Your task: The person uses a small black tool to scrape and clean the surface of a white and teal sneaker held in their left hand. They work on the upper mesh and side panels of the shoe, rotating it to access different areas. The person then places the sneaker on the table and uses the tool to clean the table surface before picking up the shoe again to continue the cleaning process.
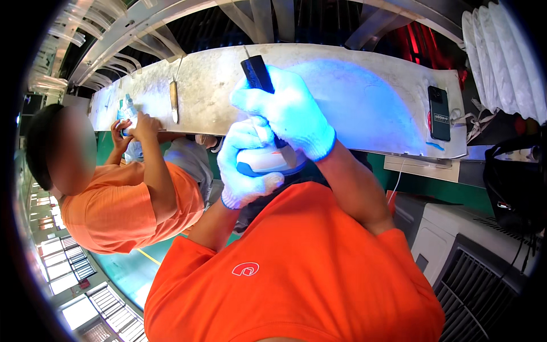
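Note:
My gloved right hand (pixel 299 111) is closed around a black-handled knife (pixel 257 74). The handle's end sticks out above the fist with a thin metal tip, and what looks like a short, broad blade shows below it. Just under it, my gloved left hand (pixel 245 162) grips a white rounded piece (pixel 262 161) with a blue rim, held in front of my body. The blade lies against or just over this piece; I cannot tell whether it touches. Strong blue light washes over both gloves, and my fingers hide much of the piece.
A long pale worktable (pixel 211 80) runs across in front. On it lie a wooden-handled knife (pixel 174 102) and a dark phone (pixel 438 113). At left, a co-worker in orange (pixel 131 205) handles a small whitish-blue item (pixel 129 111). A grey-white machine (pixel 450 245) stands at right.

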A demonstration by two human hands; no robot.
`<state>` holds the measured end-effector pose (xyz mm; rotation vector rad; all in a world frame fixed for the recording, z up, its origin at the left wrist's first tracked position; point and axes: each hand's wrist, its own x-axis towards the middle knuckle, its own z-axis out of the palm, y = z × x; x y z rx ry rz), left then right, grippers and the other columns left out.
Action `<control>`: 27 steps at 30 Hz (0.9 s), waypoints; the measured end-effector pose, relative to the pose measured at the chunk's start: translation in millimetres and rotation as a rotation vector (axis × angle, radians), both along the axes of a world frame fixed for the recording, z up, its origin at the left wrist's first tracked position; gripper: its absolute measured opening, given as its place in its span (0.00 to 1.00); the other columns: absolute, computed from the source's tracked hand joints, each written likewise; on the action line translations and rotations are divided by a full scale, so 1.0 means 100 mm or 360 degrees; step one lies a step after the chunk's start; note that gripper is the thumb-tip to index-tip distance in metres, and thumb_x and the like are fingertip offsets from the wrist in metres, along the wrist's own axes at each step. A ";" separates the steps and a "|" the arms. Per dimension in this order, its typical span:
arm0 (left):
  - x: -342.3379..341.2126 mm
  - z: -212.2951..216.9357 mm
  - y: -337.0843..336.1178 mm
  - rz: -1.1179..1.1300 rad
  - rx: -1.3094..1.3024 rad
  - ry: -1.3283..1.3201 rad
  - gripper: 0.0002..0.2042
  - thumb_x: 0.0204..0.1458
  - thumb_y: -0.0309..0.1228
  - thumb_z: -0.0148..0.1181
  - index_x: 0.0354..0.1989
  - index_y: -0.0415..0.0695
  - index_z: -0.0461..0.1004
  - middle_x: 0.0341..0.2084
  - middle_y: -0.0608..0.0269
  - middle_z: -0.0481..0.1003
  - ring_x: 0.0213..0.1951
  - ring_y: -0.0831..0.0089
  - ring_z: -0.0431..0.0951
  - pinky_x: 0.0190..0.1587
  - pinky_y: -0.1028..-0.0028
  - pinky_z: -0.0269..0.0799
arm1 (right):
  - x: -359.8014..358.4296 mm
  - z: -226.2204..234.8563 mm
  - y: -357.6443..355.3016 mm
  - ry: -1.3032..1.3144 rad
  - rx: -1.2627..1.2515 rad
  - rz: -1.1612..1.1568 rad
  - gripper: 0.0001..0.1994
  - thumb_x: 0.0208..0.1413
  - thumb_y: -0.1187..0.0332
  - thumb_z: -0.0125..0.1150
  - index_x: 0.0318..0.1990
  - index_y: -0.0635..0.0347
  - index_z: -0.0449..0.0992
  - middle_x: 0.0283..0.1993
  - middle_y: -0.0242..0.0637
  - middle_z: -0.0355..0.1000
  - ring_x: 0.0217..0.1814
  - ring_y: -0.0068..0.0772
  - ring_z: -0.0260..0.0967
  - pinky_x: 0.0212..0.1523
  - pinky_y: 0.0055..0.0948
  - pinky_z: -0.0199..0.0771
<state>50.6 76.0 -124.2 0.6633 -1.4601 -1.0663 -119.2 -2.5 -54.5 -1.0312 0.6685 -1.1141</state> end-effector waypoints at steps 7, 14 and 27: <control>0.24 -0.08 -0.18 0.0099 0.0261 0.0248 0.35 0.42 0.49 0.90 0.51 0.43 0.75 0.52 0.56 0.76 0.67 0.51 0.75 0.72 0.50 0.68 | -0.01 -0.25 -0.41 0.0426 -0.0351 0.0028 0.10 0.65 0.66 0.75 0.46 0.61 0.83 0.35 0.32 0.80 0.34 0.22 0.77 0.38 0.29 0.79; 0.41 -0.32 -0.39 -0.0063 0.0423 0.0712 0.37 0.40 0.50 0.91 0.51 0.43 0.74 0.53 0.55 0.77 0.68 0.53 0.74 0.74 0.50 0.67 | -0.78 -0.96 -0.85 0.0854 0.0291 -0.0252 0.13 0.69 0.58 0.74 0.49 0.58 0.84 0.32 0.30 0.78 0.23 0.20 0.69 0.22 0.26 0.66; 0.70 -0.38 -0.62 -0.0164 0.0397 -0.1059 0.53 0.38 0.44 0.90 0.74 0.35 0.73 0.66 0.46 0.79 0.68 0.59 0.79 0.72 0.61 0.72 | -1.00 -0.41 -0.36 0.1459 0.0018 -0.0310 0.19 0.60 0.57 0.81 0.48 0.65 0.88 0.41 0.36 0.86 0.41 0.29 0.82 0.46 0.33 0.82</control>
